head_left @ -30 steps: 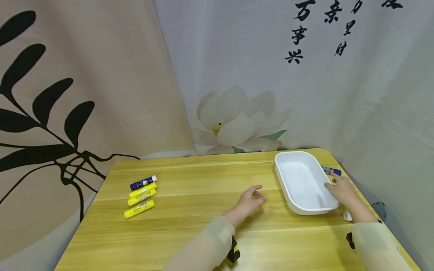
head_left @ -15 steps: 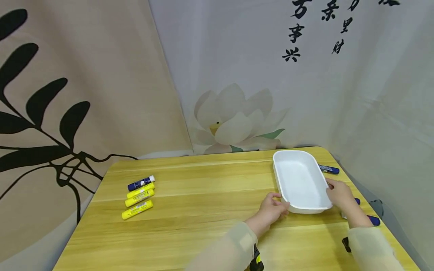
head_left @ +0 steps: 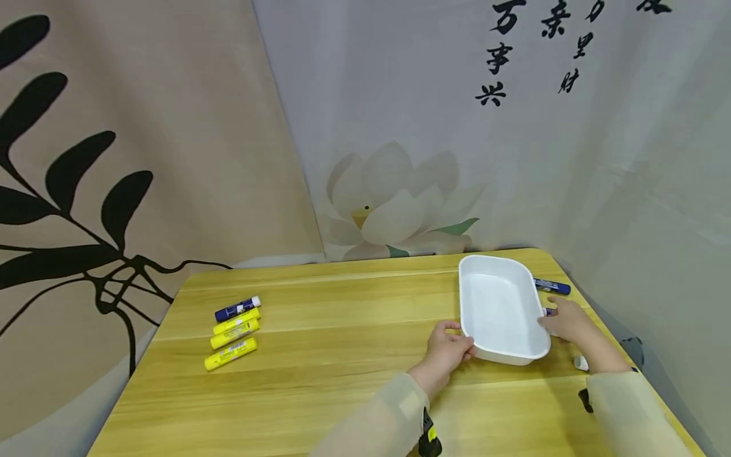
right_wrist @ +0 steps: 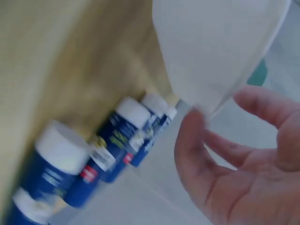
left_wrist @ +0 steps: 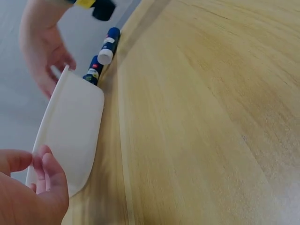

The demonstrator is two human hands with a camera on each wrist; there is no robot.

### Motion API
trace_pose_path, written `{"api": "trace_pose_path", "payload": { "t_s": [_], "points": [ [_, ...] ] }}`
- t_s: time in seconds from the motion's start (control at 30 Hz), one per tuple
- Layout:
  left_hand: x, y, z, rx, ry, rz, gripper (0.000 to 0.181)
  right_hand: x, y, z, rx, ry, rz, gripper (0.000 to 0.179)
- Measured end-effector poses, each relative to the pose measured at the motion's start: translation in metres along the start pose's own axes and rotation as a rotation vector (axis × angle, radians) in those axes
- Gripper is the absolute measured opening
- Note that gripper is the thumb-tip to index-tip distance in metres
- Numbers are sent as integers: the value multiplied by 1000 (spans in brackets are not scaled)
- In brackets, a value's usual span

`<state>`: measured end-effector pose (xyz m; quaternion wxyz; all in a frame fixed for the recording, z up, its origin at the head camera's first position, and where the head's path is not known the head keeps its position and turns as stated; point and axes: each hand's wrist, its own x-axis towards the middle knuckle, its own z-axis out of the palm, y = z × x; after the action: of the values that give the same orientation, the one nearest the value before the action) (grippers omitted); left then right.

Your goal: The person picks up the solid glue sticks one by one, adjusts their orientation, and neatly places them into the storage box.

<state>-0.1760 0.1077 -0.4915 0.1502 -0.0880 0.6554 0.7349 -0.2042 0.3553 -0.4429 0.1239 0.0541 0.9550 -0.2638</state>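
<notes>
the white tray (head_left: 502,304), on the right of the table (head_left: 354,362) beside blue tubes (right_wrist: 112,145), is pinched at its near-left corner by the left hand (head_left: 444,353) and its right edge by the right hand (head_left: 573,325), presumably for balance.

Yellowish wood-grain table (head_left: 342,304) bore three yellow cylindrical tubes (head_left: 235,334) and one white-capped navy tube (head_left: 237,310) at left, four white-capped blue tubes (right_wrist: 101,157) at right. Unclear whether white rectangular tray (head_left: 502,304) touched it.

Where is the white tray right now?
In the head view, the white tray is at the right side of the wooden table, between the person's left hand and right hand, with a dark blue stick just beyond its right rim.
</notes>
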Motion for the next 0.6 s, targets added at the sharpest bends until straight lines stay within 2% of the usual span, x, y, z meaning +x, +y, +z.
{"api": "trace_pose_path", "payload": {
  "t_s": [0.13,0.27,0.43,0.5,0.6],
  "points": [
    [-4,1,0,-19,5,-28,28,28,-6,-12,-155,78,-79,71],
    [-8,1,3,-32,-1,-64,26,59,-17,-18,-205,83,-180,70],
    [-9,-1,6,-29,-6,-70,26,88,-24,-16,-284,106,-327,62],
    [-10,-1,7,-34,-12,-69,26,96,-26,-12,-307,115,-360,58],
    [-10,-2,6,-59,-13,-71,26,106,-32,-5,-318,88,-356,55]
  ]
}}
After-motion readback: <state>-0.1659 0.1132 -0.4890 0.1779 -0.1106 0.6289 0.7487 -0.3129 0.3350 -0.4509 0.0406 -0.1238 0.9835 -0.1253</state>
